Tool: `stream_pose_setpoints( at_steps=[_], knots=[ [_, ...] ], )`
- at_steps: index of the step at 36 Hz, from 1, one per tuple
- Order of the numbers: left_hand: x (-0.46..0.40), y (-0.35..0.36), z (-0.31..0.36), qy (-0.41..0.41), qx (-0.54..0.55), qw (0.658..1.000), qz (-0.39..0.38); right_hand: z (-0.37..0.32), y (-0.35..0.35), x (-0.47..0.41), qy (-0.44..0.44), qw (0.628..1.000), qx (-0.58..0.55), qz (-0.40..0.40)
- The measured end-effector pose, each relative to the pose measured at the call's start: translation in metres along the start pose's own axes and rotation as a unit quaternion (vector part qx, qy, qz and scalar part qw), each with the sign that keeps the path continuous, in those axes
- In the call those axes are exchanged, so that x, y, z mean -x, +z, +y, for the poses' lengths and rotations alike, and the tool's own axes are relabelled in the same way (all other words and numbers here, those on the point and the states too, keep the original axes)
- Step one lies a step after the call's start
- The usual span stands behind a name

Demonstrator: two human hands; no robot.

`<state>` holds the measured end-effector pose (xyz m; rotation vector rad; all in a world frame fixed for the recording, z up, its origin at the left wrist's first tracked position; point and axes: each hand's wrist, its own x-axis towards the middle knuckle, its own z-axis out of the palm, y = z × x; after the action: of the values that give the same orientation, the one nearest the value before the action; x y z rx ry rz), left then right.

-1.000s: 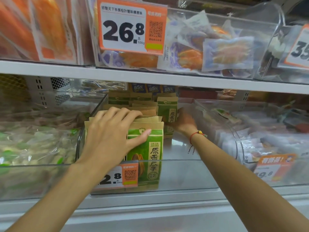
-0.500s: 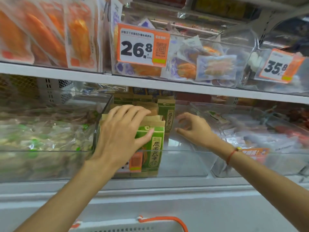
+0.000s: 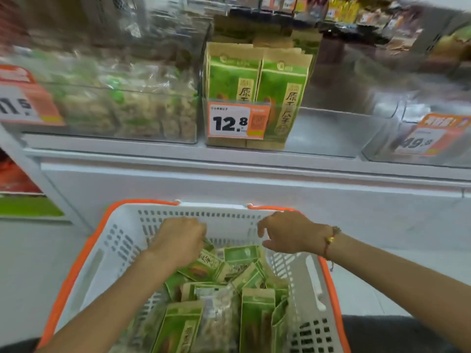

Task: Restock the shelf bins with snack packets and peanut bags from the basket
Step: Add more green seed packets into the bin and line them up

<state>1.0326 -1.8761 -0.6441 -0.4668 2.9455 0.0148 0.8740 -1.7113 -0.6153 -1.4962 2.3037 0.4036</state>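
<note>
A white basket with an orange rim (image 3: 76,266) stands below the shelf, holding several green-and-tan snack packets (image 3: 242,253) and a clear peanut bag (image 3: 219,317). My left hand (image 3: 178,240) reaches into the basket's far end, its fingers curled down round the top of a tilted green packet (image 3: 204,267). My right hand (image 3: 288,235) hovers just above the packets near the far wall, fingers loosely spread and holding nothing. On the shelf, a clear bin (image 3: 331,128) holds upright green packets (image 3: 257,80) at its left side.
A clear bin of peanut bags (image 3: 122,105) stands to the left of the green packets. An orange 12.8 price tag (image 3: 238,121) hangs on the middle bin, and a 49.8 tag (image 3: 420,138) on the right bin. A white shelf front (image 3: 254,179) lies between bins and basket.
Both hands have left the shelf bin and dropped down into the basket. My view has tilted down, so the basket now fills the lower frame.
</note>
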Motion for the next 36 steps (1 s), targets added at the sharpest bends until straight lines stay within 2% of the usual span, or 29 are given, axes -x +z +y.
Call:
stream_pose_setpoints(
  at_steps=[2,4,6,8,10,13,18,21,24,26,28,30,32,33,34,36],
  knots=[
    [0.010,0.037,-0.012,-0.050,0.038,0.996,-0.058,-0.011,0.026,-0.018,0.000,0.999,-0.024,-0.036],
    [0.018,0.076,-0.024,-0.097,0.126,0.980,-0.117,-0.023,0.051,-0.037,0.000,0.996,-0.074,-0.052],
    [0.025,0.104,-0.029,-0.141,0.284,0.935,-0.157,-0.040,0.072,-0.056,0.002,0.988,-0.150,-0.042],
    [0.030,0.121,-0.028,-0.177,0.431,0.875,-0.133,-0.059,0.092,-0.075,0.009,0.976,-0.219,-0.015],
    [0.030,0.135,-0.028,-0.193,0.532,0.821,-0.074,-0.077,0.111,-0.092,0.025,0.960,-0.279,-0.007],
    [0.027,0.155,-0.031,-0.241,0.564,0.787,-0.068,-0.097,0.136,-0.108,0.037,0.937,-0.347,-0.017],
    [0.014,0.179,-0.034,-0.288,0.596,0.742,-0.107,-0.103,0.155,-0.119,0.046,0.968,-0.240,0.050],
    [0.012,0.174,-0.031,-0.316,0.611,0.722,-0.076,-0.095,0.141,-0.113,0.021,0.959,-0.281,0.040],
    [0.016,0.162,-0.027,-0.301,0.630,0.716,-0.032,-0.082,0.123,-0.100,0.014,0.907,-0.419,0.039],
    [0.018,0.152,-0.024,-0.261,0.629,0.732,-0.029,-0.075,0.108,-0.092,0.014,0.851,-0.522,0.057],
    [0.019,0.141,-0.020,-0.222,0.617,0.754,-0.042,-0.070,0.095,-0.087,-0.002,0.794,-0.607,0.041],
    [0.019,0.131,-0.018,-0.189,0.636,0.747,-0.038,-0.066,0.084,-0.083,-0.024,0.773,-0.634,0.023],
    [0.017,0.124,-0.019,-0.167,0.666,0.727,-0.009,-0.061,0.078,-0.084,-0.035,0.774,-0.632,0.026],
    [0.015,0.121,-0.019,-0.166,0.673,0.721,0.004,-0.058,0.078,-0.085,-0.033,0.789,-0.612,0.033],
    [0.015,0.118,-0.020,-0.167,0.673,0.720,0.013,-0.054,0.082,-0.089,-0.025,0.818,-0.572,0.047],
    [0.014,0.115,-0.022,-0.180,0.666,0.724,0.026,-0.042,0.096,-0.098,0.008,0.907,-0.416,0.065]
  ],
)
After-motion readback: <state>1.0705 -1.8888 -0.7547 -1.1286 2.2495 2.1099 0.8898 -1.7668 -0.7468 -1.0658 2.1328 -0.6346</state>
